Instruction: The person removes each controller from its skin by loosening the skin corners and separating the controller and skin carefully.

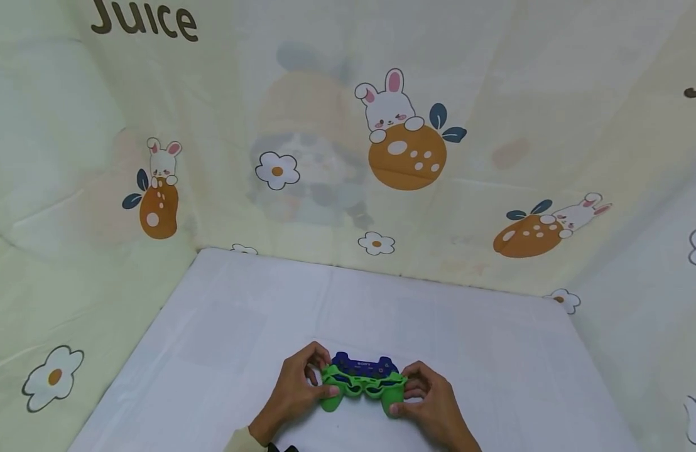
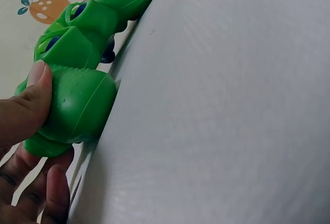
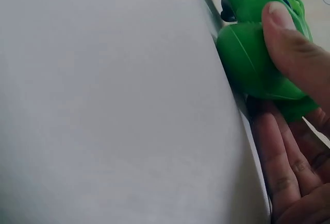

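A dark blue game controller [image 1: 362, 365] sits low in the middle of the head view, marked SONY on its face. A green rubbery cover [image 1: 392, 399] wraps its near side and both handles, while the blue far part lies bare. On the left end, my left hand [image 1: 296, 384] grips the covered handle, thumb on the near side and fingers around the outer end. My right hand [image 1: 433, 402] holds the other handle the same way. Both wrist views show a thumb pressed on the smooth green cover [image 2: 80, 103], with fingers underneath. Blue shows through the cover's openings.
A white cloth-covered table [image 1: 223, 333] spreads around the hands. Pale fabric walls [image 1: 325, 251] rise at the back and sides, printed with flowers, rabbits and oranges.
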